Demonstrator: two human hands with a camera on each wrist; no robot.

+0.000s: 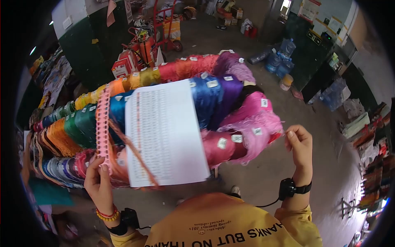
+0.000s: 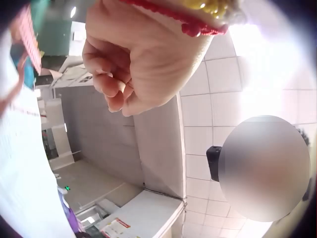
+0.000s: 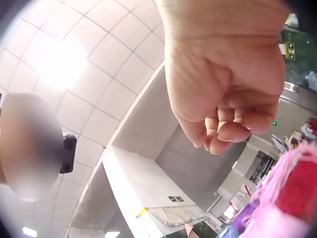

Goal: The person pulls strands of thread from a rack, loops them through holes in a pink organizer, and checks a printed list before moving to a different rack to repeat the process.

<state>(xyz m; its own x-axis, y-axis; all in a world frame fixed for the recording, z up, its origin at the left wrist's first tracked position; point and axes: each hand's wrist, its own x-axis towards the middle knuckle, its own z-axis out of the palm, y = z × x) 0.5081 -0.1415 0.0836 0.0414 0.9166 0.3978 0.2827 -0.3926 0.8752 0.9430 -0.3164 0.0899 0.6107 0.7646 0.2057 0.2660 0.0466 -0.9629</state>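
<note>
Thumb and fingers of my left hand [image 1: 98,179] are curled together over the lower end of a pink ladder-patterned strip [image 1: 103,127] in the head view. The left wrist view has that hand [image 2: 133,64] apart from the strip, with nothing visible at its fingertips. Off the right end of the yarn stack, my right hand [image 1: 299,142] is raised with bent fingers near loose pink yarn [image 1: 257,136]. I cannot tell whether it pinches a fine strand. A printed sheet with a table of rows [image 1: 166,131] lies over tagged, coloured skeins [image 1: 84,123], beside a brownish-orange braided strand [image 1: 138,154].
Behind the skeins stand a red hand truck [image 1: 166,29] and a fire extinguisher [image 1: 147,51]. Large water bottles [image 1: 279,61] are on the floor at the back right. Stacked textiles [image 1: 372,164] line the right side.
</note>
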